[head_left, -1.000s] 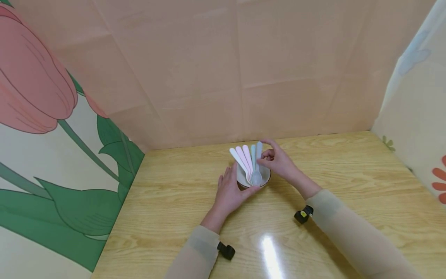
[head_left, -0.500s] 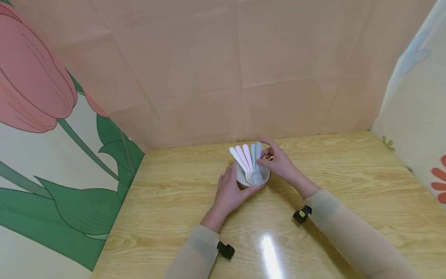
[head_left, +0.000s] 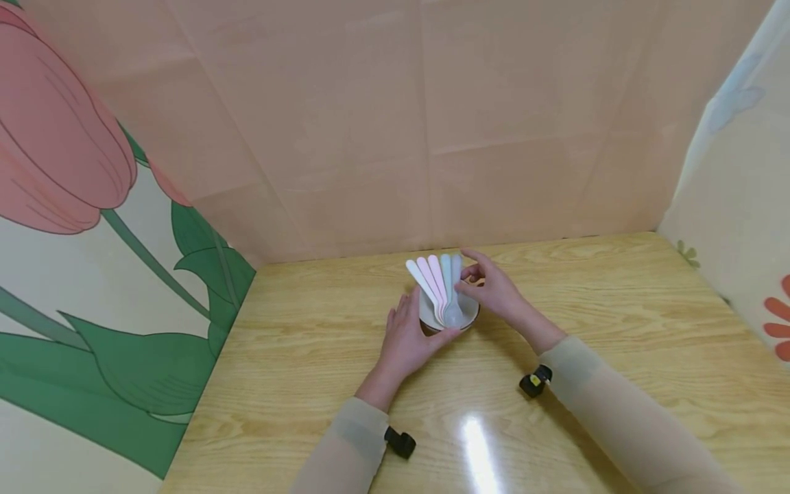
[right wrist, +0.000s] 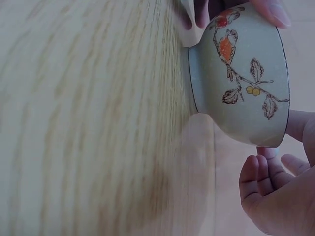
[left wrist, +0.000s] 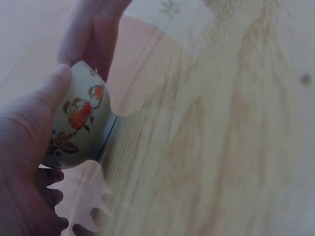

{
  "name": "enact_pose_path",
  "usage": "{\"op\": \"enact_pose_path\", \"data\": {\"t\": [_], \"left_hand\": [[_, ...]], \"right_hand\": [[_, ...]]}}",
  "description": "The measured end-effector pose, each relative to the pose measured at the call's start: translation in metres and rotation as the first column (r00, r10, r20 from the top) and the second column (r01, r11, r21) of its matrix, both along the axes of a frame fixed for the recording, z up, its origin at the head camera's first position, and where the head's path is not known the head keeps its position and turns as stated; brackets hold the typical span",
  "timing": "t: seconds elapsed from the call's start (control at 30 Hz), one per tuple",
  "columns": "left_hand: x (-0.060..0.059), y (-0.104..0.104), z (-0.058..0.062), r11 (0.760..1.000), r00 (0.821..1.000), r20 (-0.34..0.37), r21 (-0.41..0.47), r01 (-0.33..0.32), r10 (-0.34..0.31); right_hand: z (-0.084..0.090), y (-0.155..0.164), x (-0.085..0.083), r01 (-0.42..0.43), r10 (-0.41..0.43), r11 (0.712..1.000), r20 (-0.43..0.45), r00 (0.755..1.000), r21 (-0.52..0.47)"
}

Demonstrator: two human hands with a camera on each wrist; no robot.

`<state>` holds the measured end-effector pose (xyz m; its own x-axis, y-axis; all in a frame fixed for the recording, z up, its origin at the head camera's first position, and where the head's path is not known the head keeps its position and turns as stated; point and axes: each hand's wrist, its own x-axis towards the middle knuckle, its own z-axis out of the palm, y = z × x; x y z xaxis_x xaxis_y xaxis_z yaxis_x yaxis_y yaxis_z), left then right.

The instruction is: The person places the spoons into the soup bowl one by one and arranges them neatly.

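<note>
A round ceramic bowl (head_left: 470, 309) stands on the table, its outside painted with birds and leaves in both wrist views. Several small spoons lean in it with handles fanned towards the back: a white spoon (head_left: 421, 278), pink spoons (head_left: 437, 271), a pale blue-green spoon (head_left: 446, 270) and a grey-blue spoon (head_left: 453, 315) at the right. My left hand (head_left: 409, 341) holds the bowl, thumb on the near rim and fingers along its left side. With thumb and forefinger, my right hand (head_left: 498, 291) pinches the grey-blue spoon's handle above the right rim.
The wood-grain table (head_left: 296, 384) meets a pink cloth backdrop (head_left: 345, 137) just behind the bowl. A tulip-printed panel (head_left: 142, 274) borders the left side, and a pale flower-printed panel (head_left: 740, 226) the right. Light glares on the table in front.
The grey-blue spoon's handle has shifted slightly left and down, closer to the blue-green one, whose handle also moved slightly left. The left hand has kept its hold on the bowl.
</note>
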<state>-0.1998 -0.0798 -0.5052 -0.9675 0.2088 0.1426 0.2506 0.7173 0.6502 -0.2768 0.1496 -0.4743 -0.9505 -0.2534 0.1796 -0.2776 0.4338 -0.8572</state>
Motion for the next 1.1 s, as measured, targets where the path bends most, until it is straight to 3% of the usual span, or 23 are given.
{"op": "enact_pose_path", "data": {"t": [0.5, 0.73, 0.97, 1.1], "left_hand": [[-0.001, -0.001, 0.001, 1.000, 0.999, -0.033, -0.015, 0.020, -0.020], [0.004, -0.006, 0.005, 1.000, 0.999, -0.049, -0.023, 0.011, -0.012], [0.010, -0.014, 0.013, 0.994, 0.997, -0.078, -0.111, -0.023, 0.014], [0.013, -0.020, 0.018, 0.974, 0.994, -0.100, -0.220, -0.052, 0.031]], "right_hand": [[0.006, 0.004, 0.008, 0.023, -0.023, 0.999, 0.021, 1.000, 0.027], [0.011, 0.010, 0.019, 0.018, -0.010, 0.991, -0.064, 0.998, 0.134], [0.016, 0.014, 0.038, 0.063, 0.009, 0.947, -0.221, 0.975, 0.315], [0.018, 0.014, 0.051, 0.112, 0.028, 0.897, -0.308, 0.951, 0.429]]}}
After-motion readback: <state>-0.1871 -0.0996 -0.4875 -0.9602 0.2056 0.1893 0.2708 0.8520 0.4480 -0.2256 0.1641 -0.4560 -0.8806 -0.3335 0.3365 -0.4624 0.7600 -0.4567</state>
